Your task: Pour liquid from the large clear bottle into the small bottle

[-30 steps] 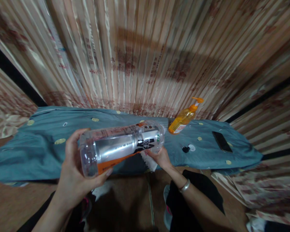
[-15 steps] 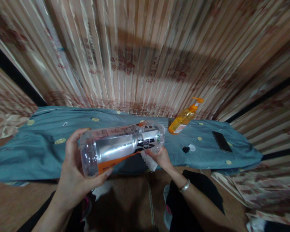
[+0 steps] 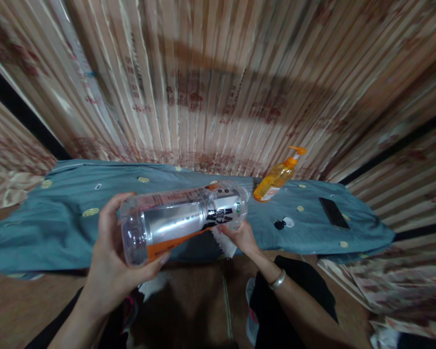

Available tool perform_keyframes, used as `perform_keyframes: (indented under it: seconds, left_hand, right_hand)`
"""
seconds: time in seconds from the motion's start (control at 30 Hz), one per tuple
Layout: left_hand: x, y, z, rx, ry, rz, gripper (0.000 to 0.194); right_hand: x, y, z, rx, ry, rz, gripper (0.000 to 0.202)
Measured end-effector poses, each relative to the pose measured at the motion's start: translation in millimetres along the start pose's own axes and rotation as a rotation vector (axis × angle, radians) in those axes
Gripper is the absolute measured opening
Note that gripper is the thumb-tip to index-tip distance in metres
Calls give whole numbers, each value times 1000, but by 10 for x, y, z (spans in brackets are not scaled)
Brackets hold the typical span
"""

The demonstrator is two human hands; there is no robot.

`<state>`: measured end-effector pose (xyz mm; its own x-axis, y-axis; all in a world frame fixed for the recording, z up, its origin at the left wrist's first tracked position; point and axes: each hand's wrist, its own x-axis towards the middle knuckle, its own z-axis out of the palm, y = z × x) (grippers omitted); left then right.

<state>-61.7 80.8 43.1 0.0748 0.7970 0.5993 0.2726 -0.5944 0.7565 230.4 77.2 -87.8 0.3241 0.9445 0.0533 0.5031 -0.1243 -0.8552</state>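
Left fingers (image 3: 150, 270) wrap wide round the bottle (image 3: 178, 218), right fingers (image 3: 230, 234) curl at its narrower end; light, even pressure avoids dents.

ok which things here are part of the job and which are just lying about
In use:
large clear bottle, held by left hand and right hand
white cloth by the right hand, probably

Lying about:
orange pump bottle
dark phone
small black item

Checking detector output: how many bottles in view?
2: a clear bottle held between the left hand and right hand; an orange pump bottle on the teal sheet.
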Motion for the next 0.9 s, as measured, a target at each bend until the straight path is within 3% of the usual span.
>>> perform_keyframes:
  seconds: [0.9]
  left_hand:
    - [-16,9,-12,5,-6,-58,89]
  right_hand:
    - [1,11,10,35,-7,12,48]
